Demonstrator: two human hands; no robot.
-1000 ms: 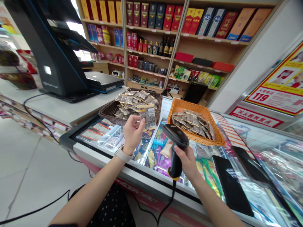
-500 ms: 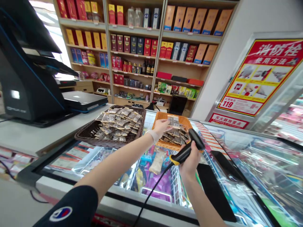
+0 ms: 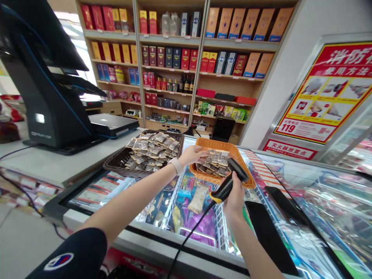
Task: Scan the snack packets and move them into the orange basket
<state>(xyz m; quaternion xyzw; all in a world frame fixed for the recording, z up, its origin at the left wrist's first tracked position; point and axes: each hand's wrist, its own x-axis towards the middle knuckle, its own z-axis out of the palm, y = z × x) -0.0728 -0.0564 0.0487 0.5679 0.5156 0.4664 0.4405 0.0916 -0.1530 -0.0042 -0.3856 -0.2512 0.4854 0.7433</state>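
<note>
Closest to me, a black cable (image 3: 188, 240) runs up over the freezer (image 3: 162, 232) edge to the scanner (image 3: 229, 181). The right grip (image 3: 234, 197) is clenched round its handle, the head tipped forward and down, just beside the near rim of the orange basket (image 3: 250, 182). Two flat black slabs (image 3: 266, 232) lie on the glass to the right.

A little farther on, the left arm stretches across the freezer lid, and the left grip (image 3: 192, 155) lies at the orange basket's left rim with its fingers among the packets (image 3: 216, 159) inside. I cannot tell whether it is pinching one or only resting on them.

Left of that arm sits the brown basket (image 3: 116, 164), with its own heap (image 3: 154, 149) piled above the rim. It rests partly on the white table (image 3: 43, 166), partly on the freezer. Behind it stands the black till (image 3: 49, 100). At the back are shelves (image 3: 174, 58) of boxes and bottles, and a red and yellow poster (image 3: 328, 89) hangs on the right wall.

To my eye the risks are small ones:
- **Scanner:** its head is so near the wicker that a careless swing could knock the orange basket along the slick glass.
- **Left arm:** the forearm passes close by the brown basket's corner, so a quick pull back could brush the loose heap and spill some.
- **Cable:** it hangs slack over the edge and could snag there, jerking the scanner
</note>
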